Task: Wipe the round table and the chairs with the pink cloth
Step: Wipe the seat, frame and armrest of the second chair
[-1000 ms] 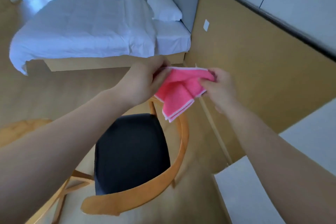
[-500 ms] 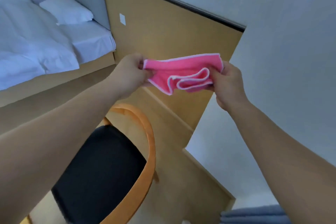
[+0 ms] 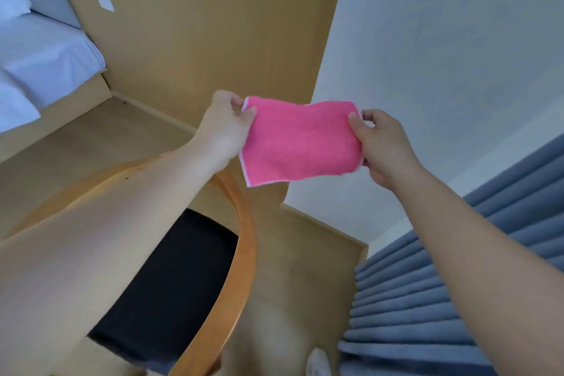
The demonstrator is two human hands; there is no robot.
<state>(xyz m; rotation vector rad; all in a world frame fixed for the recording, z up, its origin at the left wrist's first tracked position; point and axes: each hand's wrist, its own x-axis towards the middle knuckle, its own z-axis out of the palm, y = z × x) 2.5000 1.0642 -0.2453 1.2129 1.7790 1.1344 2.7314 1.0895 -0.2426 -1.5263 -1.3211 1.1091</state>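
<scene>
A pink cloth (image 3: 299, 140) with a white hem is stretched flat in the air between both hands. My left hand (image 3: 224, 128) pinches its left edge and my right hand (image 3: 381, 146) pinches its right edge. Below them stands a chair (image 3: 244, 238) with a curved orange wooden back and a black seat (image 3: 174, 290); my left forearm covers part of it. The cloth hangs well above the chair and touches nothing else. The round table is out of view.
A bed with white sheets (image 3: 39, 61) fills the upper left. A wood-panelled wall (image 3: 213, 40) runs behind the hands and a white wall (image 3: 442, 55) stands to the right. Grey-blue curtains (image 3: 427, 299) hang at the lower right. A shoe tip (image 3: 317, 363) shows at the bottom.
The view has swung right, away from the beds toward the white wall and curtains. The folded, bunched cloth has been pulled out flat between my hands.
</scene>
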